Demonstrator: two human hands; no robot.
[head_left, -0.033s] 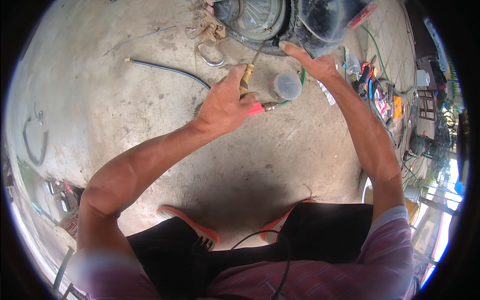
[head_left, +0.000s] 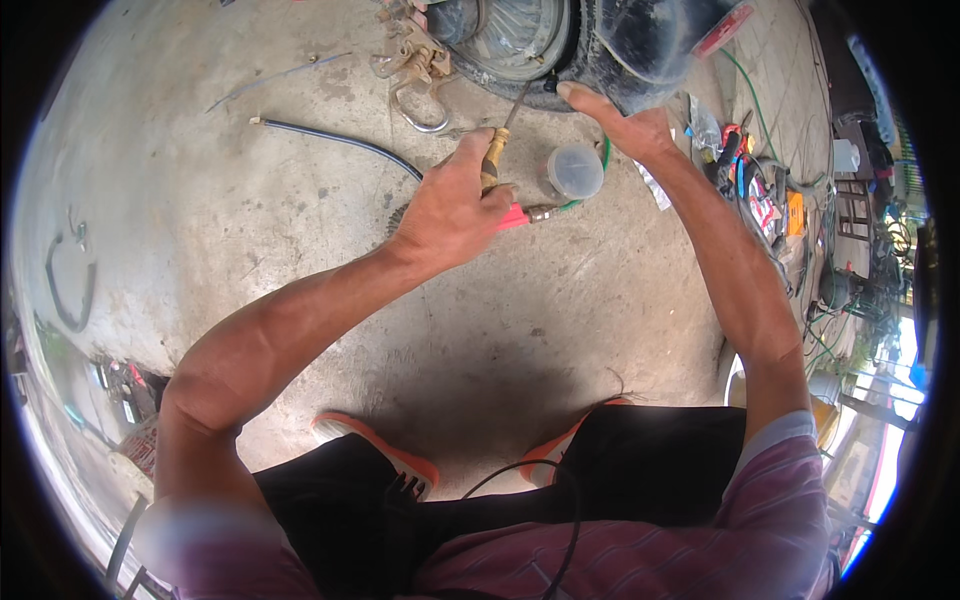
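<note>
My left hand (head_left: 458, 195) is closed round a screwdriver (head_left: 494, 155) with a yellow-and-dark handle, its thin shaft pointing up toward a dusty black tyre (head_left: 640, 55) on a grey wheel (head_left: 500, 38). My right hand (head_left: 630, 125) grips the tyre's lower edge, thumb beside a small black piece, possibly the valve (head_left: 553, 85); its other fingers are partly hidden. A red air tool (head_left: 515, 215) with a hose fitting lies under my left hand, mostly covered. A round lidded plastic tub (head_left: 575, 170) stands between my hands, beside a green hose.
A black hose (head_left: 330, 133) lies at left, a metal clasp with cloth (head_left: 420, 75) by the wheel. Assorted tools and packets (head_left: 760, 200) clutter the right floor. A bent hose (head_left: 75, 280) lies far left on the concrete floor (head_left: 320, 230). My feet are at the bottom.
</note>
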